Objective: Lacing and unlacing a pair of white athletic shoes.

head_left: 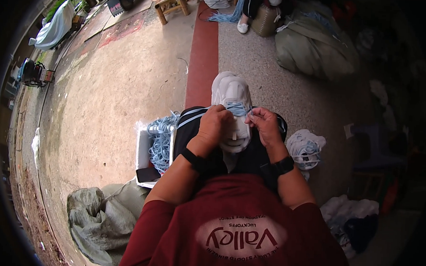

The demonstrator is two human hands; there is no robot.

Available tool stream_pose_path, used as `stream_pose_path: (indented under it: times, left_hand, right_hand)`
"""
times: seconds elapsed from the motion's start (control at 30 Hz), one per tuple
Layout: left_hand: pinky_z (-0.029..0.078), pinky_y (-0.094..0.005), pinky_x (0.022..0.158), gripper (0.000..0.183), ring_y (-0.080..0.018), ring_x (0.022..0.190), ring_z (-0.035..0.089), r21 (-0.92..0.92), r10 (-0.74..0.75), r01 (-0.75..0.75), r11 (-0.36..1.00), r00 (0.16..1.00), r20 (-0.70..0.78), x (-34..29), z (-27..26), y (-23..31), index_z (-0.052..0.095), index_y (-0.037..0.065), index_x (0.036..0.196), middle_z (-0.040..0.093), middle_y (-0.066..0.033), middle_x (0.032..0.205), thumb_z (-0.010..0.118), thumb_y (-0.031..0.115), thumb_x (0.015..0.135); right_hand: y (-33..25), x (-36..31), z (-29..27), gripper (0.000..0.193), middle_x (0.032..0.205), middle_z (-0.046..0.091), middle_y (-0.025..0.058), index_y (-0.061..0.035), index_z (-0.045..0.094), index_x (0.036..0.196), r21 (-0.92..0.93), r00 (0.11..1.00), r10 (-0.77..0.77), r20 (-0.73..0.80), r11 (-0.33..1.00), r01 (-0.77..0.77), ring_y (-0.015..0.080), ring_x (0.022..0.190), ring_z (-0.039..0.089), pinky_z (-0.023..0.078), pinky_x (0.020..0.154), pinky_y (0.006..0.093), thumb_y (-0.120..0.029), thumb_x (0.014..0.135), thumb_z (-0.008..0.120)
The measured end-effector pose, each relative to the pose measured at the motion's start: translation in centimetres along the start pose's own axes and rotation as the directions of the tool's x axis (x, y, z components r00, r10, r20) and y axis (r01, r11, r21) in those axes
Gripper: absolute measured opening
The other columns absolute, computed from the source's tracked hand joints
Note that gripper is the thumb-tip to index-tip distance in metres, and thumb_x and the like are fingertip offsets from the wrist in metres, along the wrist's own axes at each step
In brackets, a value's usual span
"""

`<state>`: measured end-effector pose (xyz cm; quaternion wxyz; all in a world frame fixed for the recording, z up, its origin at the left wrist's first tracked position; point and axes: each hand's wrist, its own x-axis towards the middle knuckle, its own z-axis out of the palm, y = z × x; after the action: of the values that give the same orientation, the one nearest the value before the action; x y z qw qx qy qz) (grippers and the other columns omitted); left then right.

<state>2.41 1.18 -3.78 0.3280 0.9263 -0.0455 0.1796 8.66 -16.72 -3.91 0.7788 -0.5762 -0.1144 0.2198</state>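
Observation:
A white sneaker (231, 89) rests between my knees, its toe pointing away from me. Light blue shoelace (236, 108) crosses its upper part in several rows. My left hand (214, 123) is closed at the left edge of the lacing, gripping the lace, with its fingertips partly hidden. On the other side, my right hand (265, 123) pinches the lace between thumb and fingers beside the eyelets. The tongue and heel opening lie between my two hands, nearer to me.
At my left stands a white box (142, 151) with many tangled blue laces (162, 143) and a dark flat object. A grey-green sack (90, 218) lies behind it. White shoes with blue laces (306, 148) sit at my right. Farther off are a large sack (314, 47), a wooden stool (173, 7) and a seated person's foot (243, 26).

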Motion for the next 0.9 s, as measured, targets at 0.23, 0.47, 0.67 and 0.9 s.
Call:
stream_pose_path:
  times: [0.23, 0.47, 0.67, 0.9]
  left_hand:
    - [0.046, -0.0359, 0.066, 0.014, -0.0251, 0.077, 0.055, 0.179, 0.221, -0.216, 0.96, 0.975, -0.011, 0.5, -1.1, 1.3, 0.063, 0.009, 0.082, 0.057, -0.007, 0.077, 0.061, 0.013, 0.069]
    - [0.047, -0.0355, 0.066, 0.01, -0.0265, 0.076, 0.055, 0.338, 0.109, -0.144, 0.93, 0.987, 0.12, 0.5, -1.3, 1.3, 0.062, 0.007, 0.073, 0.056, -0.0084, 0.074, 0.06, 0.012, 0.065]
    - [0.047, -0.0374, 0.067, 0.006, -0.0284, 0.077, 0.056, 0.269, 0.017, -0.025, 0.963, 0.999, 0.032, 0.1, 0.1, 0.6, 0.061, 0.007, 0.072, 0.056, -0.01, 0.076, 0.061, 0.012, 0.068]
    - [0.047, -0.0376, 0.067, 0.006, -0.0291, 0.08, 0.057, 0.121, -0.101, 0.105, 0.987, 0.994, -0.038, 0.0, 0.0, 1.0, 0.06, 0.007, 0.075, 0.055, -0.0108, 0.078, 0.06, 0.012, 0.073]
  right_hand:
    - [0.0, -0.2, 0.0, 0.005, 0.076, 0.063, 0.005, -0.0007, 0.059, 0.087, 0.003, 1.0, 0.0, 0.016, 1.0, 0.0, 0.0082, 0.067, 0.056, 0.042, 0.063, 0.0198, -0.004, 0.083, 0.057]
    - [0.1, -0.1, -0.2, 0.004, 0.074, 0.063, 0.0044, -0.0013, 0.059, 0.085, 0.01, 1.0, -0.011, 0.003, 1.0, 0.011, 0.0077, 0.066, 0.055, 0.042, 0.062, 0.0195, -0.003, 0.083, 0.057]
    - [0.0, -0.3, 0.0, 0.003, 0.074, 0.063, 0.004, -0.0017, 0.059, 0.084, 0.024, 1.0, 0.003, -0.005, 1.0, -0.003, 0.0072, 0.066, 0.055, 0.041, 0.062, 0.0191, -0.003, 0.083, 0.057]
    - [0.0, -0.3, 0.1, 0.003, 0.074, 0.063, 0.004, -0.002, 0.059, 0.084, 0.039, 1.0, -0.002, -0.017, 0.999, 0.002, 0.0073, 0.066, 0.056, 0.041, 0.062, 0.019, -0.003, 0.083, 0.057]
